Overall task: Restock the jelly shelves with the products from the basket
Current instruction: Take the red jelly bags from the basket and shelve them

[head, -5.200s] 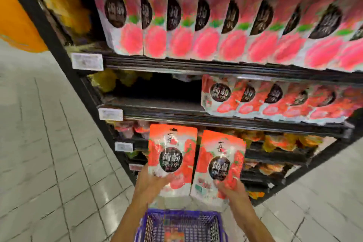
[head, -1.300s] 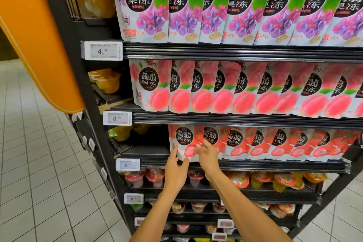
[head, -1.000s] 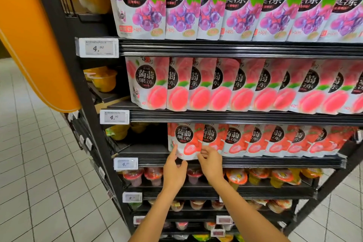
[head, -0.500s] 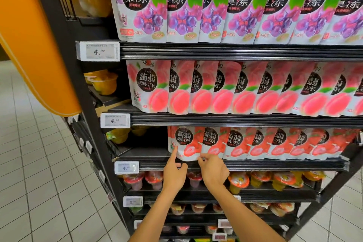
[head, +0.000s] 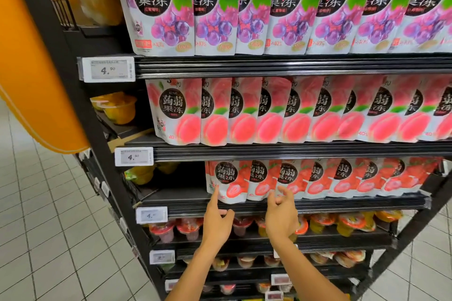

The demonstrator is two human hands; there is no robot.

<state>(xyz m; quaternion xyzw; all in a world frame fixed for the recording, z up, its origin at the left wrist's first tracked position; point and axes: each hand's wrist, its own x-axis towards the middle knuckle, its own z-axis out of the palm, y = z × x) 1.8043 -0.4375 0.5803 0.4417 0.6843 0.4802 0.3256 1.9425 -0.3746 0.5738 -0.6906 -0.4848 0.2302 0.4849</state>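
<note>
A row of red strawberry jelly pouches [head: 318, 178] stands on the third shelf [head: 293, 205]. The leftmost strawberry pouch [head: 228, 182] is at the row's left end. My left hand [head: 217, 220] reaches up, its index finger touching that pouch's lower left corner, the other fingers loosely bent. My right hand [head: 281, 215] hovers just below the second and third pouches with fingers loosely spread and holds nothing. The basket is out of view.
Peach jelly pouches [head: 293, 115] fill the shelf above, grape pouches [head: 281, 12] the top one. Jelly cups [head: 342, 223] line the lower shelves. The third shelf has dark free space [head: 176, 186] left of the strawberry row. An orange pillar [head: 29, 68] stands at left.
Both hands have drawn back slightly from the strawberry pouches. The right hand has come off the pouch front and dropped to the shelf edge. The left index finger stays at the pouch corner.
</note>
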